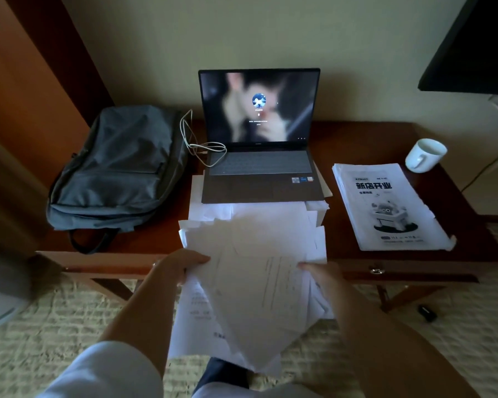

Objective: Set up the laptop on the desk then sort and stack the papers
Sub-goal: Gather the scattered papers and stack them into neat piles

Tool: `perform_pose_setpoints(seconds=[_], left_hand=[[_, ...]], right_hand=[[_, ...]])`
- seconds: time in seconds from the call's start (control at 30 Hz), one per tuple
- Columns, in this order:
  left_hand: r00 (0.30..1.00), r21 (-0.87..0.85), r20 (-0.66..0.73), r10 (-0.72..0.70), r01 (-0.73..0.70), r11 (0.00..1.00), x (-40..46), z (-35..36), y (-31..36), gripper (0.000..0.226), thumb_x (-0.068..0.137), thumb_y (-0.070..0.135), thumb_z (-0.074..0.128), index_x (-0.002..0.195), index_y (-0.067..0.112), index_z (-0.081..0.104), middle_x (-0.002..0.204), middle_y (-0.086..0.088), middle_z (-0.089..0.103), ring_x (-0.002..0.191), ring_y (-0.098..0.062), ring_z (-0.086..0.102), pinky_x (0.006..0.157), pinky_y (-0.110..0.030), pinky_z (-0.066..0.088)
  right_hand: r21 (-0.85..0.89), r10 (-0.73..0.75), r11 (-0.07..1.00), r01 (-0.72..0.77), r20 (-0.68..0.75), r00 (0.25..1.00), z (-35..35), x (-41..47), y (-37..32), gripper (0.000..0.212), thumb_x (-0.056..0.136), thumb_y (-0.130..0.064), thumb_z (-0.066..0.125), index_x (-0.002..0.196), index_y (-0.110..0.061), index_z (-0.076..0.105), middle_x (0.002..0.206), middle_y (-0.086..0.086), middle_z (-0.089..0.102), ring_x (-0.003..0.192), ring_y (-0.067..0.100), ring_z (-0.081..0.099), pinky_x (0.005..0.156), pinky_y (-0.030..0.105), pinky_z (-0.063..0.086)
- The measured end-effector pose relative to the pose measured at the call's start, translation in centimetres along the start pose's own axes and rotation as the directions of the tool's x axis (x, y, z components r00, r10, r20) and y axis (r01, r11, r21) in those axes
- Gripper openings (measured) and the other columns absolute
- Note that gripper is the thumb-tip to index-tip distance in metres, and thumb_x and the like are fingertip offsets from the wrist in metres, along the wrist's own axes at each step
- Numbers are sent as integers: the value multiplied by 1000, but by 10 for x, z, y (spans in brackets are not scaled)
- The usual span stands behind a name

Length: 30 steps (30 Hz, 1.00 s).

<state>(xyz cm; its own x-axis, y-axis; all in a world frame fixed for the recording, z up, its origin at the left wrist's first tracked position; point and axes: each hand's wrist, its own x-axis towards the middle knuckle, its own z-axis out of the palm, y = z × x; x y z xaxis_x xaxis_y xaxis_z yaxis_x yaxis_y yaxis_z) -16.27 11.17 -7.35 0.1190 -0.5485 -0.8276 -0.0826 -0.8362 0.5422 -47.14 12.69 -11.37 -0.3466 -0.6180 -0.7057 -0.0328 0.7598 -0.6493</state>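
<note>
1. My left hand and right hand each grip a side edge of the loose sheaf of papers, thumbs on top. The sheaf hangs off the tabletop front edge, toward me.
2. The sheaf's long axis runs from me toward the laptop, which stands open and lit at the back, its front resting on more loose sheets.
3. The finished stack lies to the right, so my right hand is nearer; I judge the next move goes that way.
4. Both forearms reach forward, wrists roughly level.
5. A backpack lies left; a mug sits beyond the stack.
</note>
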Motion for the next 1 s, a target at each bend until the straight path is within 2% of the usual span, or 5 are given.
perform_pose_setpoints(seconds=[0.13, 0.4, 0.7, 0.9, 1.0], left_hand=[[999, 110, 32, 24, -28, 994, -20, 9, 0, 22, 80, -8, 66, 101, -8, 58, 114, -25, 58, 106, -40, 55, 95, -50, 46], [999, 316, -38, -30, 41, 948, -66, 5, -7, 49, 78, 3, 73, 121, 0, 50, 125, -22, 54, 116, -36, 52, 97, -46, 43], [992, 249, -88, 87, -63, 967, -105, 21, -23, 50, 75, -3, 70, 122, -2, 52, 116, -23, 58, 106, -38, 54, 86, -48, 44], [972, 173, -106, 209, -189, 967, -121, 37, -27, 3, 86, -4, 56, 84, -4, 57, 89, -20, 58, 75, -31, 54, 78, -38, 44], [968, 102, -77, 240, -232, 967, -124, 40, -23, 8, 85, -3, 54, 92, -3, 57, 90, -21, 60, 77, -34, 56, 81, -41, 47]], right_hand=[[-131, -19, 991, 36, 128, 992, -1, -12, -12, 33, 76, -8, 77, 102, 2, 60, 100, 9, 62, 95, 27, 57, 78, 33, 43], [-260, 15, 963, 66, 297, 955, -34, -46, -5, 41, 70, -9, 75, 110, -5, 63, 121, 14, 58, 110, 34, 52, 96, 42, 44], [-155, -10, 984, 89, 445, 896, -54, -74, 9, 64, 51, -14, 83, 112, -9, 62, 120, 14, 60, 111, 35, 55, 98, 45, 44], [40, -127, 992, 122, 457, 880, -73, -98, 4, 22, 76, -1, 64, 97, -1, 63, 94, 15, 67, 83, 30, 63, 66, 33, 48], [139, -165, 983, 117, 415, 895, -75, -95, 4, 31, 73, -3, 66, 103, 1, 64, 95, 17, 69, 86, 33, 65, 75, 38, 52]])
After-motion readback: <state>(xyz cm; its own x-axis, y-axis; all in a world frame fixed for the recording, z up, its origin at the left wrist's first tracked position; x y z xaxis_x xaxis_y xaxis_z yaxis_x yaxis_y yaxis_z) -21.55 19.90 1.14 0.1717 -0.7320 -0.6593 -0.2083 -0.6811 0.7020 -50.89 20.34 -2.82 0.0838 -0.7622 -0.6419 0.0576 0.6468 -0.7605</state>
